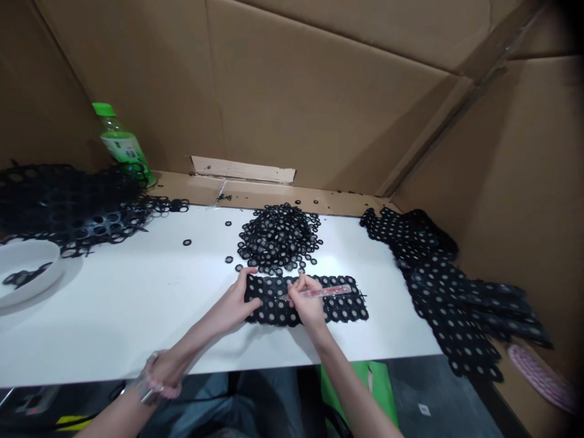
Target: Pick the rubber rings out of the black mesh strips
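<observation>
A flat black rubber sheet of joined rings (pixel 342 309), dotted with pale round centres, lies on the white table in front of me. My left hand (pixel 238 302) grips its left end, thumb on top and fingers at the far edge. Over the middle of the sheet, my right hand (pixel 306 299) is closed around a slim tool with a clear and red handle (pixel 335 291), held like a pen. Its tip points left onto the sheet; the exact kind of tip is too small to tell. Just beyond the sheet rises a heap of small black rings (pixel 278 237).
At left are a tangled pile of black ring webbing (pixel 68 207), a white bowl (pixel 50 277) with black pieces, and a green-capped bottle (pixel 125 146). More dotted black sheets (pixel 438 286) hang over the table's right edge. Cardboard walls (pixel 319 103) enclose the back and sides.
</observation>
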{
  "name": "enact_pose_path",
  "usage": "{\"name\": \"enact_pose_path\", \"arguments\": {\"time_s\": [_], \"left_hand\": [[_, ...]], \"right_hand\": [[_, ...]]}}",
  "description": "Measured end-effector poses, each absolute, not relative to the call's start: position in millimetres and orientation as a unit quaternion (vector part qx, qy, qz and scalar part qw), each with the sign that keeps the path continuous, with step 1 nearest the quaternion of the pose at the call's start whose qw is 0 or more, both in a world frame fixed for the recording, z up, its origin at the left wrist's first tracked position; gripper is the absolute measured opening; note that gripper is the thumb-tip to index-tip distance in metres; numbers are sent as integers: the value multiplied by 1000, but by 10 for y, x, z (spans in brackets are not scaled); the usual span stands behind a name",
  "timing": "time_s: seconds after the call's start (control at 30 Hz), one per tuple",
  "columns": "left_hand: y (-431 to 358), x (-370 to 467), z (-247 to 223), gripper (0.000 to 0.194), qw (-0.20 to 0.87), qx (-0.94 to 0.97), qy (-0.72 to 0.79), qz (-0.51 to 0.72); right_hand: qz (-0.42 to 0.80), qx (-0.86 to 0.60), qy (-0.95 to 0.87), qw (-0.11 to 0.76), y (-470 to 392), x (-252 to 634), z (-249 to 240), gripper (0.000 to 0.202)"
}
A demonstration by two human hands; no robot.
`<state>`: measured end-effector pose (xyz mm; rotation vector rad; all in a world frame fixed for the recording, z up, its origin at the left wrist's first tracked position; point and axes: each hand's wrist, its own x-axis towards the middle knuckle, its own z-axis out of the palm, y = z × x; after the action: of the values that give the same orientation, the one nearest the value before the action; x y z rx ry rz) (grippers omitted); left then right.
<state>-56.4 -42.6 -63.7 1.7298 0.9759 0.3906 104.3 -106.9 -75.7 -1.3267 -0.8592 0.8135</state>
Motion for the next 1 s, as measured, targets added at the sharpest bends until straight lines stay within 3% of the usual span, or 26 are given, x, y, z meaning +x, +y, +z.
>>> {"name": "enact_pose_path", "arguments": {"time_s": [0.37, 0.63, 1.0], "left_hand": [[-481, -598, -491, 50, 536, 732, 402, 125], [-506, -423, -678, 57, 483, 736, 416, 228], [-462, -449, -702, 56, 479, 743, 406, 231]], "right_hand": [[355, -566, -382, 638, -1107, 1011, -781, 29], [346, -579, -399, 621, -1122, 1024, -788, 28], [312, -612, -418, 594, -1114, 1027, -833, 26]]}}
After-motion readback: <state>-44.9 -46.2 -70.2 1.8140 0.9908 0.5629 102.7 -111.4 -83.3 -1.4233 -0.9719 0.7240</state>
